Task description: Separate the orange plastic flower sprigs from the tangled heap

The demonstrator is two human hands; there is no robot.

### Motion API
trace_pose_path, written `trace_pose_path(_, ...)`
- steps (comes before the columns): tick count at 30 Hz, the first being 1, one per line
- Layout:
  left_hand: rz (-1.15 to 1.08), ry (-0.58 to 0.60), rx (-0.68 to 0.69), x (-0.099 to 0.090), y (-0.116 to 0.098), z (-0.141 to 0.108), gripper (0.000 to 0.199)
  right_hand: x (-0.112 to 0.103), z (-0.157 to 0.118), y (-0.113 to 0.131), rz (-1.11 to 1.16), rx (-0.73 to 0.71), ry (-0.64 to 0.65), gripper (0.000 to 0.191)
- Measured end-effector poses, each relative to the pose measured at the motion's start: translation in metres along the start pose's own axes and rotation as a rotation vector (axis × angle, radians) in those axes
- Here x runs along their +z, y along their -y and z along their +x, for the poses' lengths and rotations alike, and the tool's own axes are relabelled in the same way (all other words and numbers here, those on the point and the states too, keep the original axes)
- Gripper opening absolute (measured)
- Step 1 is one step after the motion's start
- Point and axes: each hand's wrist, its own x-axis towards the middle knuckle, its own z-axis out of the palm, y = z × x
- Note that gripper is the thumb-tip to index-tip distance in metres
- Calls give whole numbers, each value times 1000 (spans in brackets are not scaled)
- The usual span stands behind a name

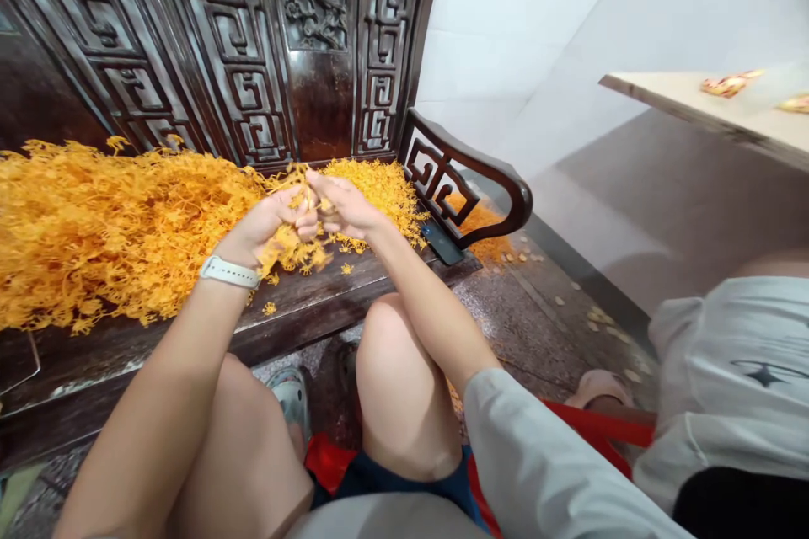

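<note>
My left hand, with a pale watch band on its wrist, has its fingers closed on a small bunch of orange plastic flower pieces. Fingertip to fingertip with it, my right hand pinches the upper part of the same bunch; blur hides the exact grip. Both are above the seat of a dark wooden bench. To the left lies a big heap of orange plastic flower sprays. Behind my right hand spreads a smaller pile of yellow-orange flower pieces.
A dark phone lies by the bench's curved armrest. More orange pieces and pale scraps are on the floor beyond. At the right, a person in a grey shirt sits close by, below a pale tabletop.
</note>
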Motion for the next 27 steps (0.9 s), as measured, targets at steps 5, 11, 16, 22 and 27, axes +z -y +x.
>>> trace_pose_path(5, 10, 188, -64, -11, -2, -8, 27, -3, -12, 8, 33, -1, 159, 50)
trace_pose_path(11, -27, 341, 151, 7, -2, -18, 36, 4, -35, 29, 283, -173, 207, 63)
trace_pose_path(16, -209, -104, 341, 1, -15, -23, 25, -40, -58, 43, 126, -155, 704, 63)
trace_pose_path(22, -342, -423, 342, -32, -19, -19, 8, -87, 13, 19, 469, -128, -599, 61)
trace_pose_path(27, -231, -605, 253, -37, -4, -2, 6, -83, 26, -52, 487, 242, -923, 34)
